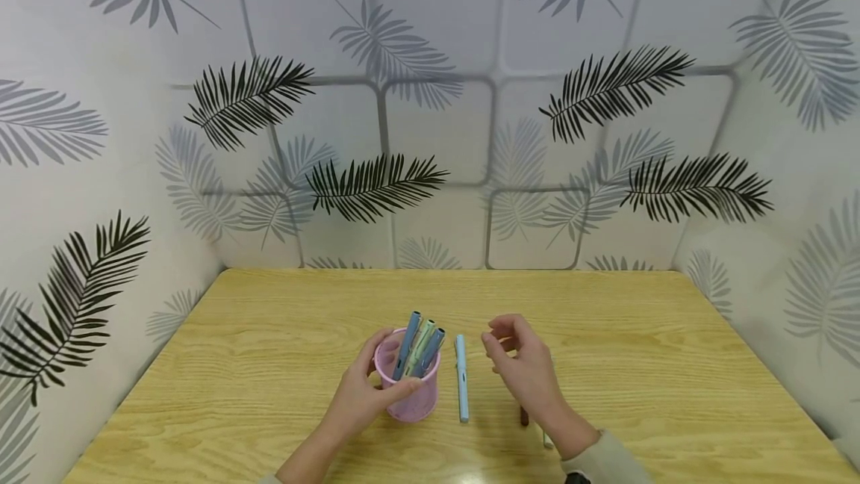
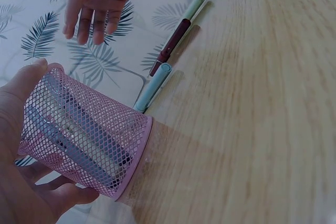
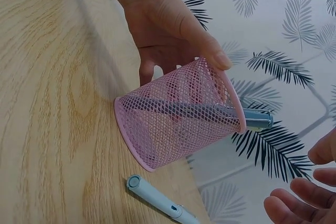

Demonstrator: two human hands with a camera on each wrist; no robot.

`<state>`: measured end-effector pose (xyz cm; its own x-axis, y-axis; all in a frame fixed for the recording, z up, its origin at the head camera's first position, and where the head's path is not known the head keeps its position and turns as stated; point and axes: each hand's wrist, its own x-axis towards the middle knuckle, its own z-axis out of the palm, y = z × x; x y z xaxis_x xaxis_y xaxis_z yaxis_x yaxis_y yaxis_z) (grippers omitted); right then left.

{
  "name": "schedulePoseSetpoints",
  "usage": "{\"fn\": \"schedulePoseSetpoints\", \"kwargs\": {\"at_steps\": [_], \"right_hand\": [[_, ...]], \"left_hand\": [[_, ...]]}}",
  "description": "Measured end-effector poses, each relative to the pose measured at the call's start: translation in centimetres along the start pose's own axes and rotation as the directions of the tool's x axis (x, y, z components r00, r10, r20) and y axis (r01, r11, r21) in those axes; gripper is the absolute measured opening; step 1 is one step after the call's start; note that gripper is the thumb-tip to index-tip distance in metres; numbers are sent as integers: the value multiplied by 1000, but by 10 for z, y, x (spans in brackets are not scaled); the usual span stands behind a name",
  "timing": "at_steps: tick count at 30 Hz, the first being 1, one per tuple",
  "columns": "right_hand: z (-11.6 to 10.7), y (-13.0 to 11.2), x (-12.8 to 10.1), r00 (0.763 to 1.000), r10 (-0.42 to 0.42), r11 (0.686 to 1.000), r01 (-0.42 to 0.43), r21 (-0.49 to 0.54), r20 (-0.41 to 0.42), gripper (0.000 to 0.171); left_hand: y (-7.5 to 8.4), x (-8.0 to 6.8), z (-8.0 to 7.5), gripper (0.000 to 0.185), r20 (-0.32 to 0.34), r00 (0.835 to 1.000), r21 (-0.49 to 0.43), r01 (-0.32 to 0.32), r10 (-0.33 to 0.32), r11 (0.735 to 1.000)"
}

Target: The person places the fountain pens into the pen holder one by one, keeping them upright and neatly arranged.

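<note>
A pink mesh cup (image 1: 418,403) stands about upright on the tabletop (image 1: 255,364), mouth upward; three pens (image 1: 405,353) inside point up, leaning toward 1 o'clock. The left hand (image 1: 359,396) grips it from 8 o'clock. Just beside, at 3 o'clock, a light blue pen (image 1: 461,383) lies along 12-to-6. Farther out, the right hand (image 1: 529,370) holds nothing, fingers relaxed; a maroon pen (image 1: 524,417) lies toward 4 o'clock.

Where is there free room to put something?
Bare wood: left of the left arm, right of the right arm, and behind the pink cup to the wall. Crowded: between cup and right fingers (a light-blue pen) and near the right wrist (two more pens).
</note>
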<state>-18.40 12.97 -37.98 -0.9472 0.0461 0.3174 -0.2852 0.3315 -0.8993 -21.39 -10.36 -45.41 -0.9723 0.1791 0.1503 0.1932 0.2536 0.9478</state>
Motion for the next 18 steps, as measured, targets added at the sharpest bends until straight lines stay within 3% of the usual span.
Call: {"fn": "schedulePoseSetpoints", "kwargs": {"at_steps": [5,12,18], "right_hand": [[-4,3,0,1000,5,999,-5,-35,2,15],[-13,48,9,1000,15,997,-14,-78,11,20],[-21,53,10,1000,15,986,-15,-168,1,19]], "left_hand": [[1,0,0,77,3,1000,-5,-5,5,1000],[0,0,-1,77,11,1000,-5,-8,8,1000],[-1,0,0,78,7,1000,-2,-11,11,1000]]}}
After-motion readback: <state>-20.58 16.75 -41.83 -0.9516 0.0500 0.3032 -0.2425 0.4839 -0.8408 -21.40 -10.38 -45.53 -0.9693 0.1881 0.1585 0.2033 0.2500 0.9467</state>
